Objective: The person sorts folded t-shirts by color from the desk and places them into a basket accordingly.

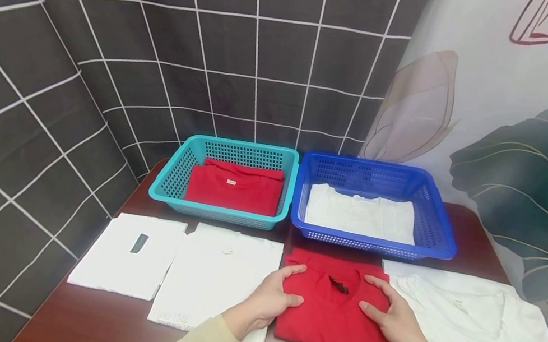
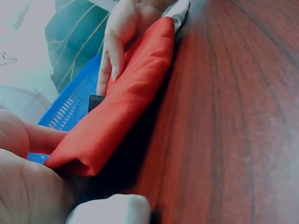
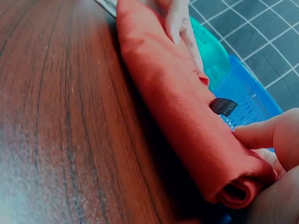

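A folded red T-shirt (image 1: 332,327) with a dark neck label lies between both hands, in front of the blue basket. On its left side, my left hand (image 1: 271,296) grips the edge, thumb on top. My right hand (image 1: 397,323) holds the opposite edge in the same way. Seen from the left wrist, the shirt's near fold (image 2: 126,107) stands over a dark shadow above the tabletop. The right wrist view shows the rolled end of the fold (image 3: 236,189) beside the right hand (image 3: 280,154); some fingers are hidden by cloth.
A teal basket (image 1: 220,215) holds folded red shirts (image 1: 236,189). Beside it, a blue basket (image 1: 372,245) contains a folded white shirt (image 1: 360,215). Two white shirts (image 1: 216,277) lie left on the brown table (image 1: 99,320), and more white cloth (image 1: 484,330) lies right. Curtains hang behind.
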Demonstrator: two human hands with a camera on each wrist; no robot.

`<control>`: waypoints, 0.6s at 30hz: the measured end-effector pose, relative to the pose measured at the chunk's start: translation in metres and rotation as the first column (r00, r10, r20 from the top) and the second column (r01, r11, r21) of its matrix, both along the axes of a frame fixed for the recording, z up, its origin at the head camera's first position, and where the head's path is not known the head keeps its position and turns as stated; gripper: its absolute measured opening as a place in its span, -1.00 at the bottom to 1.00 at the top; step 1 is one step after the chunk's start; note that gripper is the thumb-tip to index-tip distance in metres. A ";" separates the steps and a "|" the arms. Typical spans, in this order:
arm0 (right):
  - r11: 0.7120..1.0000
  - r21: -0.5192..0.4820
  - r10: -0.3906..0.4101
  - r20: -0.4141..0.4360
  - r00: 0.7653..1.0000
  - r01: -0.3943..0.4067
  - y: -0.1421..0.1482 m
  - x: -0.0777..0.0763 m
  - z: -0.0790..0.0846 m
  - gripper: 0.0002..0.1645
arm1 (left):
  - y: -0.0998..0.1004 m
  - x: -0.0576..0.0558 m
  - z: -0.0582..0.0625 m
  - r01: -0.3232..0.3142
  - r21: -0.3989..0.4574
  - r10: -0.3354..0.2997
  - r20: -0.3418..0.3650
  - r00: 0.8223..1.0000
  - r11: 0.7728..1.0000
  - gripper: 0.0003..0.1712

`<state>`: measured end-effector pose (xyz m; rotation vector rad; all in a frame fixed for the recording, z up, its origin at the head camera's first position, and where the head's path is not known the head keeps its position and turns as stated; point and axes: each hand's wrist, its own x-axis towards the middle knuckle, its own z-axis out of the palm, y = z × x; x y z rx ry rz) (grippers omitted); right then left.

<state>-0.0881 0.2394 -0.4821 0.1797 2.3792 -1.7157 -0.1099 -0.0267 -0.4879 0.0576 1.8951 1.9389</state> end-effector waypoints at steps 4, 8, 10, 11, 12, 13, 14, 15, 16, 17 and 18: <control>0.999 -0.033 -0.022 0.005 1.000 0.023 -0.001 0.005 0.005 -0.26 | -0.003 0.001 0.006 -0.002 -0.003 0.002 -0.028 1.000 1.000 -0.25; 0.993 -0.115 -0.026 0.018 1.000 0.027 -0.002 0.012 0.014 -0.24 | -0.010 0.003 0.017 0.014 -0.006 -0.014 -0.049 0.999 1.000 -0.26; 0.988 -0.153 -0.020 0.015 1.000 0.022 -0.003 0.016 0.019 -0.23 | -0.015 0.005 0.024 0.027 0.005 -0.027 -0.054 0.998 1.000 -0.26; 0.986 -0.165 -0.014 0.010 1.000 0.016 -0.004 0.017 0.023 -0.22 | -0.017 0.006 0.028 0.032 0.011 -0.031 -0.058 0.998 0.999 -0.26; 0.985 -0.172 -0.009 0.004 1.000 0.009 -0.006 0.019 0.026 -0.21 | -0.020 0.006 0.032 0.038 0.018 -0.037 -0.060 0.998 0.999 -0.26; 0.985 -0.173 -0.007 -0.004 1.000 0.006 -0.007 0.020 0.030 -0.21 | -0.023 0.007 0.036 0.045 0.024 -0.044 -0.063 0.997 0.999 -0.26; 0.985 -0.173 -0.007 -0.013 1.000 0.004 -0.009 0.020 0.034 -0.22 | -0.027 0.007 0.040 0.053 0.029 -0.051 -0.064 0.997 0.998 -0.26; 0.986 -0.168 -0.003 -0.023 1.000 -0.001 -0.011 0.021 0.038 -0.22 | -0.031 0.007 0.044 0.060 0.025 -0.058 -0.072 0.996 0.998 -0.26; 0.986 -0.164 0.004 -0.043 0.999 -0.011 -0.014 0.022 0.042 -0.22 | -0.034 0.007 0.049 0.066 0.018 -0.064 -0.079 0.995 0.998 -0.25; 0.987 -0.160 0.007 -0.059 0.998 -0.016 -0.016 0.022 0.046 -0.23 | -0.038 0.006 0.053 0.070 0.016 -0.069 -0.087 0.994 0.997 -0.25; 0.987 -0.156 0.009 -0.077 0.997 -0.021 -0.019 0.021 0.051 -0.23 | -0.043 0.006 0.058 0.077 0.011 -0.076 -0.099 0.992 0.997 -0.25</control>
